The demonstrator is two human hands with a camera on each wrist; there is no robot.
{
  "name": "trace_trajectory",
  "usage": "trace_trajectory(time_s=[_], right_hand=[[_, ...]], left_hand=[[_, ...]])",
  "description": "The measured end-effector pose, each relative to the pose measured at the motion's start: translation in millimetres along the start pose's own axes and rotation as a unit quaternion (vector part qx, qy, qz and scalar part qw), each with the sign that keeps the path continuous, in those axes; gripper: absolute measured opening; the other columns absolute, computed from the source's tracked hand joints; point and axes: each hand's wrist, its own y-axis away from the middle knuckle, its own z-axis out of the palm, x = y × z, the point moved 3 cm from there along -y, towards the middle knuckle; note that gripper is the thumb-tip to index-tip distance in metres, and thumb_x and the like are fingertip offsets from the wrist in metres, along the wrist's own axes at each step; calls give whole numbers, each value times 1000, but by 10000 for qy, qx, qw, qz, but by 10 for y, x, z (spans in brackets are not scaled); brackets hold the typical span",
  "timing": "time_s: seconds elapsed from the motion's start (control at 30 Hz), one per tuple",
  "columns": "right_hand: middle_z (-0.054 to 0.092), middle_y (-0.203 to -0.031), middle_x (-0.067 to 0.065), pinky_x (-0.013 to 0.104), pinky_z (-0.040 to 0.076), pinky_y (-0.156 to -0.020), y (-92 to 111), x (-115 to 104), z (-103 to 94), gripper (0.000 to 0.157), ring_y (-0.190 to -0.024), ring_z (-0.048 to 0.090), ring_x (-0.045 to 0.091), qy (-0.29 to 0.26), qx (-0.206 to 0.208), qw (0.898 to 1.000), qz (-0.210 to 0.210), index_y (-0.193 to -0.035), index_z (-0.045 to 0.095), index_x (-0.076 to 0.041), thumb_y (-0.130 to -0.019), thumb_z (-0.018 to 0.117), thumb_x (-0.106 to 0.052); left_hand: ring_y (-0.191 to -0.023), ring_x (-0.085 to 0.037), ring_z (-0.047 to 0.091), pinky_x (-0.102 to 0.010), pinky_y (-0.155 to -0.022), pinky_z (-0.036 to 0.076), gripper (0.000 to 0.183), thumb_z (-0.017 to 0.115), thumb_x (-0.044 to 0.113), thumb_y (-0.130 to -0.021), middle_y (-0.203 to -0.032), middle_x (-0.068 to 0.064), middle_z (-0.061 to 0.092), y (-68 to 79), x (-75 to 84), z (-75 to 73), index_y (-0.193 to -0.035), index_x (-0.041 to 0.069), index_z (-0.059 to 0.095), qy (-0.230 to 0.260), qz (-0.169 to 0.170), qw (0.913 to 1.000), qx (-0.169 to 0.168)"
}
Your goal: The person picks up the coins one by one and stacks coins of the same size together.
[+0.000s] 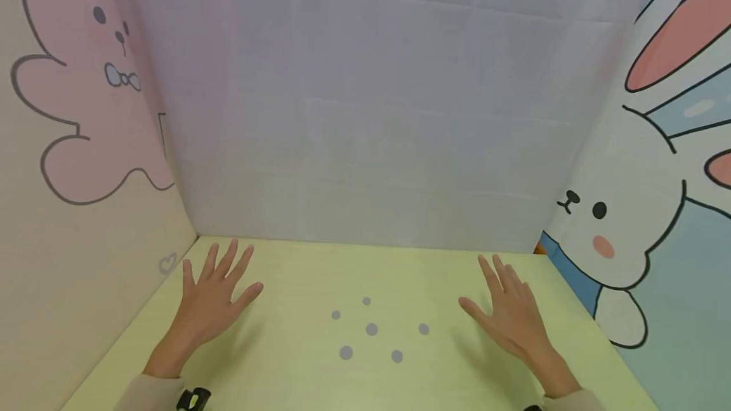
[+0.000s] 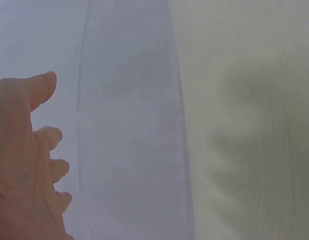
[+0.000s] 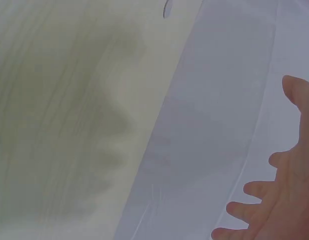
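Note:
My left hand hovers over the left side of the pale yellow table, fingers spread and holding nothing. Over the right side, my right hand is likewise held with fingers spread and nothing in it. Both cast soft shadows on the tabletop. Between the hands lie several small flat grey round spots; whether they are loose discs or marks on the surface I cannot tell. The left wrist view shows the left palm with its fingers apart. In the right wrist view the right palm faces the camera, fingers apart.
A pale grey-white cloth hangs behind the table's back edge. On the left stands a cream wall with a pink cartoon animal. A white cartoon rabbit covers the right wall. A dark wristband sits at my left cuff.

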Motion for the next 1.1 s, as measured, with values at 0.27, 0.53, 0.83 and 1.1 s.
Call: trace_trajectory(time_s=[0.27,0.53,0.83,1.1], right_hand=[[32,-170,22,77,38,-106,-72,-239,85,86,-151,34,50,-955,-257,9951,62,-169,27,-15,-103,63,-56],[43,-164,18,72,39,-110,-163,-432,259,75,-150,40,46,-2051,-367,9781,26,-164,39,-14,-103,67,-48],[65,-141,13,61,51,-103,-222,-618,472,58,-127,61,40,-2450,-263,9688,-255,-149,60,-9,-99,77,-34],[70,-134,7,57,52,-101,-272,-839,603,46,-121,65,38,-2723,-535,9599,-388,-138,70,-11,-97,81,-29]], left_hand=[[-161,-49,7,-82,-117,6,81,55,55,-107,-178,-15,12,-87,88,70,-171,21,19,730,99,9973,-62],[-157,-49,25,-82,-104,36,83,59,56,-106,-177,-14,17,-140,201,152,-171,23,20,1272,21,9913,-325],[-148,-46,44,-71,-110,40,74,73,43,-101,-164,-16,47,-154,371,301,-163,15,43,1897,294,9810,-265],[-136,-39,59,-61,-106,49,58,83,30,-95,-147,-9,64,-110,426,463,-147,15,63,2158,331,9752,-349]])
